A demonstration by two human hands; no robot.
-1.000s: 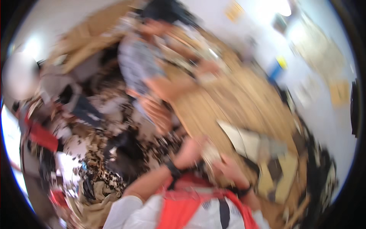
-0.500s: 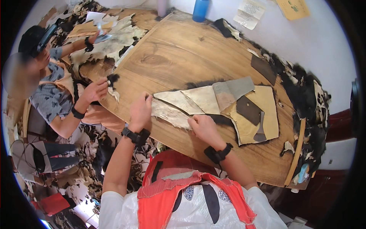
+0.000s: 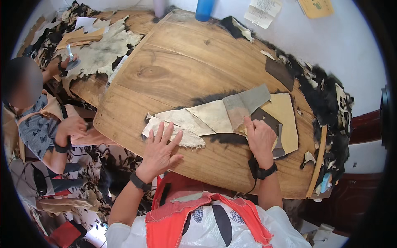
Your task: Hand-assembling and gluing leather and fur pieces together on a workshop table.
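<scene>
A long strip of pale hide (image 3: 206, 118), skin side up with dark fur along its edges, lies across the table. My left hand (image 3: 162, 151) is open, its spread fingers flat on a narrow ragged hide piece (image 3: 186, 137) at the strip's near left end. Fingers curled, my right hand (image 3: 261, 138) rests where a grey flat piece (image 3: 248, 101) overlaps the strip; what it grips, if anything, is hidden. Beside it are a dark brown flat piece (image 3: 268, 117) and a tan panel (image 3: 287, 120). A grey flat-bladed tool (image 3: 278, 144) is partly covered by this hand.
The wooden table (image 3: 173, 74) has dark fur scraps (image 3: 320, 95) heaped along its right edge, beside a wooden stick (image 3: 317, 161). A blue bottle (image 3: 204, 10) stands at the back. Left, another person (image 3: 35, 111) works by a large hide (image 3: 97, 49).
My left hand has let go of the strip's left end and spread flat on the ragged piece, which now lies lower. My right hand has moved right, toward the tool. The other person has leaned back.
</scene>
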